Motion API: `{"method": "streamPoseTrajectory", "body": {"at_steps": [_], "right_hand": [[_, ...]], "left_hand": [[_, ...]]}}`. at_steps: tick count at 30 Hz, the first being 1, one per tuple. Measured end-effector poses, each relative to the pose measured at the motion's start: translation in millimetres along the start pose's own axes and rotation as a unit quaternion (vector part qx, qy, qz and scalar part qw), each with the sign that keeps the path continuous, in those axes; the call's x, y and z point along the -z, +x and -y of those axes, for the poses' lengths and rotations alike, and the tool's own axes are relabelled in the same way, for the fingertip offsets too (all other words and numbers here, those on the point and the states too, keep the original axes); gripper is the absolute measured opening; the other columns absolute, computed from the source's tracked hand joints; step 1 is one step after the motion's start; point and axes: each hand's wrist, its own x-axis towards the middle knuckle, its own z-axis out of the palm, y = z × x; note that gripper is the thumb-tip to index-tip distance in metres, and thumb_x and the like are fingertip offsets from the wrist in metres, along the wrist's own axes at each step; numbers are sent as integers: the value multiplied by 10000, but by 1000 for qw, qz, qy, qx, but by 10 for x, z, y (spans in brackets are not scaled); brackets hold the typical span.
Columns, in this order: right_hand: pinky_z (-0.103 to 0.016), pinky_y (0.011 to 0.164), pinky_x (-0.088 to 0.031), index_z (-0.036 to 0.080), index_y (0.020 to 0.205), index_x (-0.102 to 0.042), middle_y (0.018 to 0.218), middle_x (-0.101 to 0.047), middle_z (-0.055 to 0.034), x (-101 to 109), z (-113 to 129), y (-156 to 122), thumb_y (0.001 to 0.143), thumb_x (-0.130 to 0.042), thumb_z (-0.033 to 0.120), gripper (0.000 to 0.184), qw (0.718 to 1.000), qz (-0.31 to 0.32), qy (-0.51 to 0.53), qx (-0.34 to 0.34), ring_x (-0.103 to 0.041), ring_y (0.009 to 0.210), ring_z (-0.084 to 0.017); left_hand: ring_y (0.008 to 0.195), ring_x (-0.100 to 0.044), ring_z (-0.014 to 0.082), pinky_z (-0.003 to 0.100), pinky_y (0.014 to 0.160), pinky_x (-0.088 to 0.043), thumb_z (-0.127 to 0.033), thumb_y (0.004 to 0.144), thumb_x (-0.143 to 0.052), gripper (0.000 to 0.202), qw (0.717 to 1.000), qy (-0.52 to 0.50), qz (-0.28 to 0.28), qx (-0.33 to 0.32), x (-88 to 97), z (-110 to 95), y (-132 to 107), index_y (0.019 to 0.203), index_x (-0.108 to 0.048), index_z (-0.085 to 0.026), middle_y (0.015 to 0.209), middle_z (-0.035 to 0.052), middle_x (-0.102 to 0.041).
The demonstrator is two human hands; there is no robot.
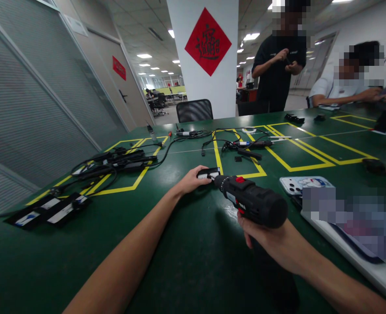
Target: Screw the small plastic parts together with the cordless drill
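Note:
My right hand [264,237] is wrapped round the grip of a black cordless screwdriver [251,201] with a red switch, its nose aimed away from me. The tip meets a small black part with a white label [208,173] lying on the green table [193,253]. My left hand [193,179] rests on that part from the left, fingers curled over its near end, holding it down. Whether the bit touches a screw is too small to tell.
Black adapters and tangled cables [114,163] lie at left, flat black labelled parts [49,209] nearer the corner. More tools and cables [245,146] sit mid-table inside yellow tape lines. A phone [300,184] and a white tablet edge [359,264] lie right. Other people stand and sit beyond.

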Motion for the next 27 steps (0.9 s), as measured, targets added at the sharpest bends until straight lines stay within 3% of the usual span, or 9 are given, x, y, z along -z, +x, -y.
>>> {"method": "streamPoseTrajectory", "body": {"at_steps": [9, 16, 23, 27], "right_hand": [[-303, 645, -388, 200, 774, -546, 586, -529, 34, 33, 22, 2, 852, -469, 333, 171, 999, 9, 35, 9, -511, 606, -137], [-298, 617, -388, 193, 819, -544, 593, -533, 33, 38, 16, 17, 843, -472, 298, 130, 999, 20, 42, -1, -507, 594, -133], [-286, 591, -386, 192, 739, -548, 595, -536, 20, 50, 21, 18, 833, -474, 284, 151, 999, 16, 43, -8, -511, 601, -137], [-281, 597, -390, 196, 785, -550, 595, -538, 26, 54, 6, 18, 831, -481, 268, 110, 998, 19, 52, 10, -522, 613, -139]], "left_hand": [[864, -552, 173, 285, 770, -442, -365, 672, -652, 558, 1000, -17, -6, -5, 0, 6, 0, 1168, -491, -166, 1026, 48, -587], [1041, -511, 213, 336, 957, -364, -368, 695, -638, 347, 998, 20, 6, -53, 22, -16, -1, 997, -654, -198, 1107, 60, -563], [1047, -508, 210, 345, 966, -361, -364, 707, -620, 340, 999, 20, 5, -46, 23, -20, -2, 1008, -653, -209, 1119, 53, -556], [1043, -509, 211, 343, 963, -364, -370, 704, -622, 347, 999, 21, 8, -37, 25, -18, 1, 1008, -654, -206, 1125, 51, -552]]}}
